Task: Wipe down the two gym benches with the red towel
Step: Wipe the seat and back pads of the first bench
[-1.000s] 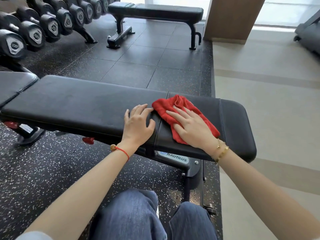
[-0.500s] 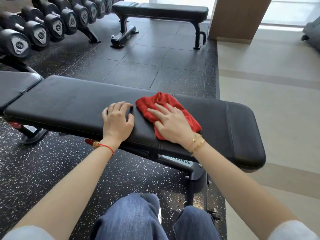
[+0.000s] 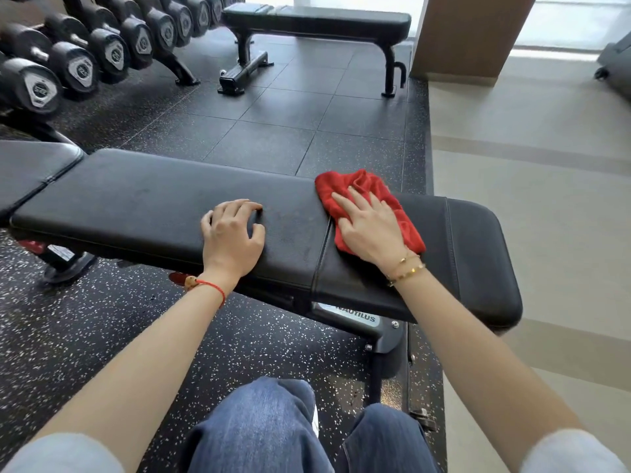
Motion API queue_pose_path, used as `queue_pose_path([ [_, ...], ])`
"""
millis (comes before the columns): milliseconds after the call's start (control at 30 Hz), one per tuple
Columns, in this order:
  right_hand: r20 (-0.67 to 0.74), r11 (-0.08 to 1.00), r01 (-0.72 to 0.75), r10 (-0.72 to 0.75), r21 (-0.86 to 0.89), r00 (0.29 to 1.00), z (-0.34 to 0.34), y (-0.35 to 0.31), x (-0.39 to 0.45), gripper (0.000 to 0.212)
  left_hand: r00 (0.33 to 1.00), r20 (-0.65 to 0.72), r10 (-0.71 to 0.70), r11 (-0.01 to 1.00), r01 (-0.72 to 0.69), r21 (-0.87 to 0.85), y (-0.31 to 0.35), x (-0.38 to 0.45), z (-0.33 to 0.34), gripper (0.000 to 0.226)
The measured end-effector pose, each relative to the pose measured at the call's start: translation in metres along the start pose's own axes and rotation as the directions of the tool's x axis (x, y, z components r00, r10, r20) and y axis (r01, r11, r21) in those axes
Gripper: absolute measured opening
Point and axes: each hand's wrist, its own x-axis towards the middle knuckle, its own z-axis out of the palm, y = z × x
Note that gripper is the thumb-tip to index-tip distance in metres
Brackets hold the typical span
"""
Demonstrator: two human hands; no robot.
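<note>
A black padded gym bench (image 3: 143,206) stretches across the view in front of me. The crumpled red towel (image 3: 362,186) lies on it near the pad seam, toward the right end. My right hand (image 3: 368,227) presses flat on the towel, fingers spread. My left hand (image 3: 232,233) rests on the bare pad to the left of the seam, fingers curled, holding nothing. A second black flat bench (image 3: 317,22) stands farther back on the dark rubber floor.
A dumbbell rack (image 3: 85,59) with several black dumbbells runs along the back left. A brown pillar (image 3: 467,39) stands at the back right. Beige floor (image 3: 532,165) lies to the right of the rubber mat. My knees in jeans (image 3: 266,425) are below.
My right hand slid the towel left along the pad, then back right to the seam. My left hand stayed resting on the pad, shifting slightly left.
</note>
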Motion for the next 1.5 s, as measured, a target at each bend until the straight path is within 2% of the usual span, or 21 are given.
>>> queue_pose_path([
  [100, 0.001, 0.991, 0.134, -0.134, 0.015, 0.991, 0.003, -0.013, -0.039, 0.052, 1.0, -0.001, 0.002, 1.0, -0.002, 0.007, 0.001, -0.001, 0.0, 0.04],
  [200, -0.014, 0.985, 0.163, -0.162, 0.052, 0.987, 0.001, -0.004, -0.079, 0.05, 1.0, 0.002, 0.011, 1.0, -0.011, 0.003, 0.0, -0.002, -0.001, 0.04],
  [367, -0.074, 0.999, 0.026, -0.027, -0.019, 0.997, -0.01, 0.059, -0.09, 0.049, 0.997, 0.072, 0.017, 1.0, -0.018, 0.023, 0.003, -0.002, -0.002, 0.039],
  [533, -0.038, 0.972, -0.226, 0.224, -0.067, 0.974, -0.02, 0.076, -0.052, 0.053, 0.99, 0.112, -0.09, 0.995, 0.095, -0.042, 0.024, -0.002, -0.007, 0.037],
  [633, -0.048, 0.989, -0.117, 0.113, -0.092, 0.992, -0.017, 0.057, -0.077, 0.053, 0.995, 0.097, -0.016, 0.993, 0.027, -0.111, 0.054, -0.008, -0.003, 0.035],
  [700, -0.054, 0.998, -0.047, 0.045, -0.042, 0.998, -0.016, 0.054, -0.109, 0.052, 0.994, 0.1, 0.044, 0.989, -0.03, -0.142, 0.074, -0.011, 0.005, 0.035],
  [767, -0.077, 0.999, -0.036, 0.036, 0.011, 0.996, -0.017, 0.061, -0.135, 0.051, 0.99, 0.11, 0.092, 0.986, -0.074, -0.152, 0.088, -0.013, 0.013, 0.036],
  [933, -0.139, 0.98, -0.201, 0.201, 0.012, 0.97, -0.02, 0.104, -0.136, 0.049, 0.982, 0.102, 0.157, 0.985, -0.149, -0.081, 0.093, -0.02, 0.027, 0.034],
  [1000, -0.111, 0.962, -0.274, 0.27, -0.019, 0.956, -0.022, 0.117, -0.11, 0.051, 0.984, 0.096, 0.151, 0.987, -0.144, -0.073, 0.092, -0.02, 0.029, 0.033],
  [1100, -0.035, 0.94, -0.339, 0.34, 0.036, 0.94, -0.026, 0.118, -0.064, 0.051, 0.986, 0.092, 0.141, 0.988, -0.134, -0.079, 0.094, -0.021, 0.028, 0.033],
  [1200, -0.01, 0.963, -0.27, 0.27, 0.023, 0.963, -0.024, 0.095, -0.039, 0.051, 0.986, 0.094, 0.135, 0.989, -0.128, -0.077, 0.095, -0.021, 0.027, 0.033],
  [1367, -0.014, 1.0, -0.007, 0.007, 0.028, 1.0, -0.015, 0.039, -0.062, 0.051, 0.988, 0.084, 0.127, 0.99, -0.12, -0.079, 0.096, -0.021, 0.026, 0.034],
  [1500, -0.035, 0.992, 0.038, -0.034, 0.119, 0.999, -0.013, 0.035, -0.088, 0.048, 0.989, 0.065, 0.13, 0.988, -0.124, -0.089, 0.095, -0.022, 0.027, 0.033],
])
